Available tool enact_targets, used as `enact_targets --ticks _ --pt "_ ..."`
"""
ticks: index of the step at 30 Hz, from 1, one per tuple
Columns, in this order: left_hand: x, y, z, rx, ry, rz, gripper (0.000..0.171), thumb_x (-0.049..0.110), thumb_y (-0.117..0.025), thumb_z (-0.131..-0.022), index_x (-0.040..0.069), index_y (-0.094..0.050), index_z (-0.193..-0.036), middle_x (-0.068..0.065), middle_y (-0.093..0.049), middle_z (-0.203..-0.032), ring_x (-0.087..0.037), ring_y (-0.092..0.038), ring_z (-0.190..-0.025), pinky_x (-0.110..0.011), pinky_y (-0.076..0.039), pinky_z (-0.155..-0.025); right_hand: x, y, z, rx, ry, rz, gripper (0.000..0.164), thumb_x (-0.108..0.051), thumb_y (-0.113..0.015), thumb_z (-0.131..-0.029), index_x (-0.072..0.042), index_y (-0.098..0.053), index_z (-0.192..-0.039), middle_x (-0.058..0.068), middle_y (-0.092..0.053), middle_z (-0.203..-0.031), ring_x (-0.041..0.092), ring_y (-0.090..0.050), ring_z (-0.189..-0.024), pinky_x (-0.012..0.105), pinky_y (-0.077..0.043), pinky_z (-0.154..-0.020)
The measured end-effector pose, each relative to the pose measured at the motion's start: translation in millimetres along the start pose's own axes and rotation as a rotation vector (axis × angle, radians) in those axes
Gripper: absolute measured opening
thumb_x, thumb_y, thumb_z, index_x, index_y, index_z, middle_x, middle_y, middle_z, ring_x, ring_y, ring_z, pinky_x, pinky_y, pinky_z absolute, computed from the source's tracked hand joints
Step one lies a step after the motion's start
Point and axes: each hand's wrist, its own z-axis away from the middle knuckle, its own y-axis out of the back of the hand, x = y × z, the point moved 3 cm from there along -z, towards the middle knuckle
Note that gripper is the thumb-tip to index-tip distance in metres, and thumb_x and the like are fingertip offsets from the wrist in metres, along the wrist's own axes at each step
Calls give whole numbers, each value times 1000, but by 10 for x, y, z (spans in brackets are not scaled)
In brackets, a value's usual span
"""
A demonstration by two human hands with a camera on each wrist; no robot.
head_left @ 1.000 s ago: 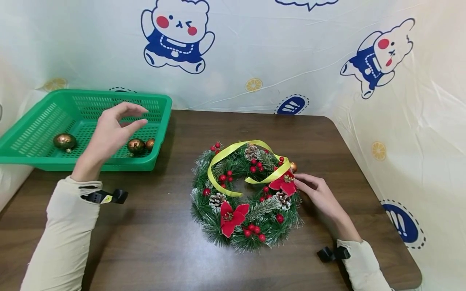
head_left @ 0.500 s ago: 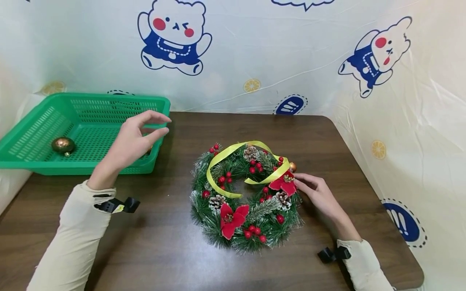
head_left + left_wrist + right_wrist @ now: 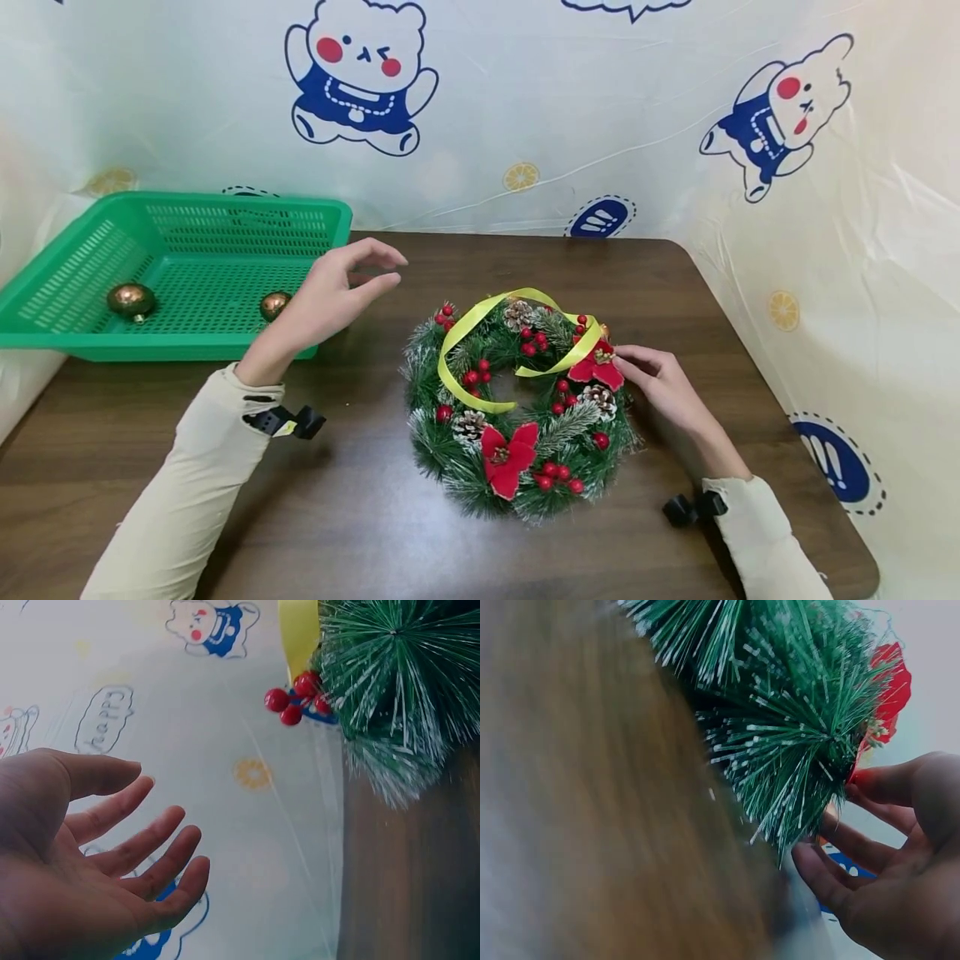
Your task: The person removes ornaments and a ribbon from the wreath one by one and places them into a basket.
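Observation:
A green wreath (image 3: 442, 450) with red berries, pinecones and red cloth flowers (image 3: 507, 458) lies on the table. A yellow ribbon (image 3: 459, 337) curls over its upper part. My right hand (image 3: 667, 387) grips the wreath's right edge beside the upper red flower (image 3: 597, 364). In the right wrist view, the thumb touches a red petal (image 3: 892, 697) and the fingers reach behind the green needles (image 3: 780, 772). My left hand (image 3: 326, 300) is in the air by the basket's right side, thumb and fingers apart and holding nothing. In the left wrist view, red berries (image 3: 291, 714) hang beyond it.
The green plastic basket (image 3: 172, 348) stands at the table's back left, with bronze-green baubles (image 3: 131, 301) inside. Part of its right end is hidden by my left hand. A small gold bauble (image 3: 604, 332) shows at the wreath's upper right. A printed curtain (image 3: 487, 100) hangs behind the table.
My left hand has moved right, from over the basket to past its right rim. The wreath has lately shifted right and turned slightly counterclockwise, with my right hand still at its edge.

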Motion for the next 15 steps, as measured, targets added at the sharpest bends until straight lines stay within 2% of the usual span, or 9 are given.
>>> enact_targets --ticks 6,11,15 --pt "30 -189 -208 -50 -33 32 20 18 -64 -99 11 -66 -118 -7 -66 -114 -21 -59 -108 -46 -49 -92 -4 28 -167 -33 21 8 32 -24 -57 -102 -3 -67 -124 14 -67 -122 13 -62 -107 19 -50 -90" --pt "0 -312 -351 -80 -25 79 21 18 -64 -98 11 -66 -118 -6 -67 -115 -20 -61 -108 -43 -49 -91 -29 7 -299 -82 35 -66 31 -20 -59 -102 1 -67 -122 9 -69 -119 12 -64 -108 22 -50 -91" --pt "-55 -410 -437 -114 2 163 23 19 -64 -99 10 -65 -120 -6 -66 -118 -21 -61 -111 -43 -49 -93 -39 8 -345 -97 51 -90 28 -14 -59 -101 5 -67 -121 7 -71 -116 10 -65 -106 21 -51 -91"
